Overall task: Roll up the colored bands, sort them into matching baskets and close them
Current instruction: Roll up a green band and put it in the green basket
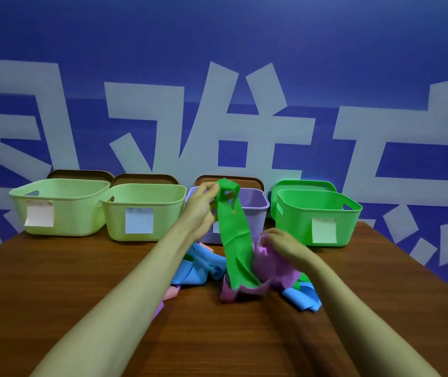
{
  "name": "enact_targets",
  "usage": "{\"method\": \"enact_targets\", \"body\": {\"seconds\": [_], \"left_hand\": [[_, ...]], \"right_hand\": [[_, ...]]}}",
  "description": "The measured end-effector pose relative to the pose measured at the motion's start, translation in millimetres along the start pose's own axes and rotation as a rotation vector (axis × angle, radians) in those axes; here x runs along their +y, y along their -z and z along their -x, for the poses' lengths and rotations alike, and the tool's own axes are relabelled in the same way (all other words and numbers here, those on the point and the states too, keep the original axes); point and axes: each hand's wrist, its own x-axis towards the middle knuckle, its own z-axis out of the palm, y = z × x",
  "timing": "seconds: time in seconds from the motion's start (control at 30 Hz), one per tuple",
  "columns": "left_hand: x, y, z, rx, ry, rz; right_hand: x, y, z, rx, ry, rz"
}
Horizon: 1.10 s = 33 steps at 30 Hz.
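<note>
Right hand (285, 244) grips pink band (273, 270); left hand (201, 205) pinches green band (235, 232)

Left hand (202, 205) pinching a green band (233, 235) lifted above the pile, right hand (282, 244) on a pink band (266, 278), blue bands (203, 268) on the wooden surface (54, 281), four open baskets (141, 213) behind

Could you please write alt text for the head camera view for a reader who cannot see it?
The left hand holds up a green band while the right hand grips a pink band on a wooden table; four open baskets stand behind.
</note>
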Motion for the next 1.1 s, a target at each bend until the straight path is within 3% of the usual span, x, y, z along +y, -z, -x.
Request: {"method": "enact_targets", "body": {"seconds": [0.1,0.3,0.33,0.4,0.47,0.53,0.7,0.8,0.9,1.0,1.1], "left_hand": [[16,-23,0,-0.132,-0.044,0.042],[44,-40,0,-0.211,-0.101,0.165],[44,-39,1,-0.21,-0.091,0.125],[39,-35,7,-0.209,-0.062,0.062],[33,-29,11,-0.223,-0.022,0.071],[28,-25,10,-0.261,0.005,0.112],[28,-25,9,-0.287,0.1,0.065],[28,-16,8,-0.151,0.175,-0.158],[24,5,13,-0.097,0.389,-0.437],[20,16,16,-0.12,0.444,-0.377],[25,10,13,-0.103,0.337,-0.104]], "right_hand": [[8,-17,1,-0.01,0.029,0.178],[12,-24,12,-0.427,0.012,0.498],[10,-20,14,-0.415,0.019,0.443],[1,-8,15,-0.295,0.065,0.099],[-13,2,15,-0.134,0.111,-0.251],[-27,7,18,-0.085,0.142,-0.453],[-51,4,37,-0.311,0.278,-0.433],[-54,8,35,-0.117,0.235,-0.523],[-55,25,25,0.173,0.104,-0.723],[-48,39,16,0.246,0.004,-0.466],[-39,41,21,0.012,-0.024,0.017]]}}
